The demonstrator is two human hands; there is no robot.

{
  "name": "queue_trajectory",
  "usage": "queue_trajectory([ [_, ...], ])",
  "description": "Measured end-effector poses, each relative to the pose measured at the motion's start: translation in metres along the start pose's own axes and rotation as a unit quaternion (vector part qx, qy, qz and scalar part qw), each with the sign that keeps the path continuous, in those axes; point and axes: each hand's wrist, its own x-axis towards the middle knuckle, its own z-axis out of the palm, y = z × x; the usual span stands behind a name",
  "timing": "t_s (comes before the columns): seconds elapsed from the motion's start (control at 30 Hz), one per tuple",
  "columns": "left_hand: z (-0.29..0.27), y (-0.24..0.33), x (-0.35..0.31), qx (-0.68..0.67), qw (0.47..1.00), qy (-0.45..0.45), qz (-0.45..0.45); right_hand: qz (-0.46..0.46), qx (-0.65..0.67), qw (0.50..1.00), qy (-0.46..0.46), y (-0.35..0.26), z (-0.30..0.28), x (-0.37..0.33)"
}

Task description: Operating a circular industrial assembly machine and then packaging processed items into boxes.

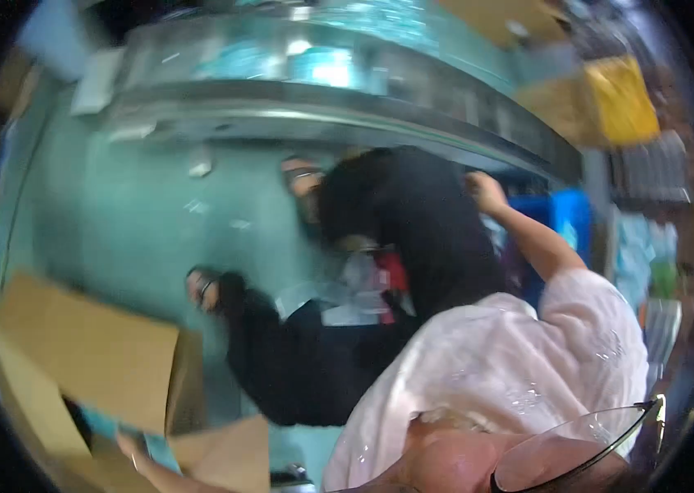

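My left hand (135, 453) is at the lower left, among the raised flaps of an open cardboard box (92, 353). Motion smears its fingers, and I cannot make out anything in them. Beyond my bent knee in black trousers (421, 214), my right hand (488, 194) hangs near a long metal edge (413, 123). Its fingers look curled, but what they hold, if anything, is too blurred to name. A blue container (570, 220) stands just to the right of that hand. Red and clear-looking items (388, 283) lie between my legs.
A long, low metal-edged unit with clear-looking packages (322, 66) spans the far side. At the far right are a yellow bag (622, 99), a brown carton (560, 107) and stacked goods (651, 172). Small white scraps (199, 162) lie on the green floor (117, 214).
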Motion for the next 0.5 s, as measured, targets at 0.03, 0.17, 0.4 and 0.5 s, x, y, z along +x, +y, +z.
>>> queue_trajectory([
  [0.03, -0.003, 0.001, -0.001, 0.005, 0.999, 0.037, 0.019, 0.017, -0.009, 1.000, -0.015, 0.014, 0.003, -0.009],
  [0.17, -0.028, 0.030, -0.022, 0.035, 0.990, 0.118, 0.068, 0.109, -0.009, 0.994, 0.027, 0.059, 0.022, -0.041],
  [0.4, -0.061, 0.129, -0.100, 0.122, 0.972, 0.158, 0.123, 0.205, 0.046, 0.978, 0.009, 0.134, 0.077, -0.048],
  [0.5, -0.055, 0.146, -0.118, 0.069, 0.932, 0.183, 0.305, 0.154, -0.037, 0.986, -0.049, 0.174, 0.096, -0.022],
])
